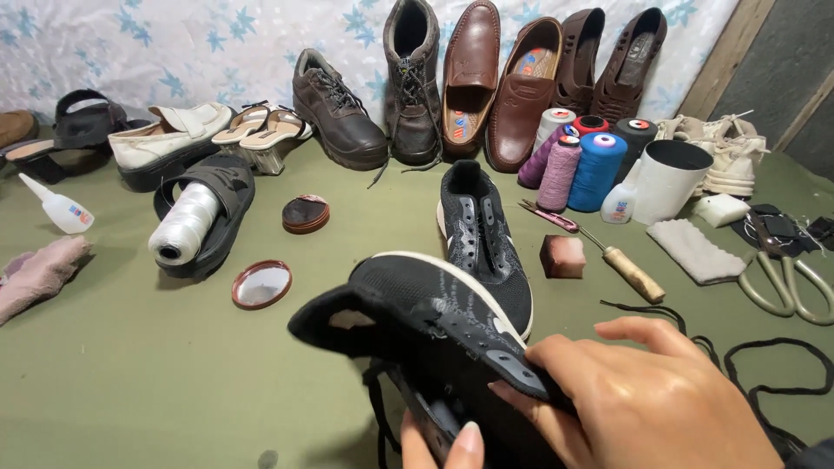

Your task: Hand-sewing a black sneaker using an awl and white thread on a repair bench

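Two hands [608, 408], two black sneakers [434, 321], five thread cones [598, 169]

Olive-green cloth surface [130, 373] under shoes [486, 234], thread cones [598, 169], scissors [786, 274], awl [627, 267].

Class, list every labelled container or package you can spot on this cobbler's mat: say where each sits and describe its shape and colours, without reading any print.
Glue bottle: far left, lying down, white, pointed nozzle, red-blue label.
Small bottle: beside the white cup, upright, white, blue-red label.
Polish tin: centre-left, round, brown.
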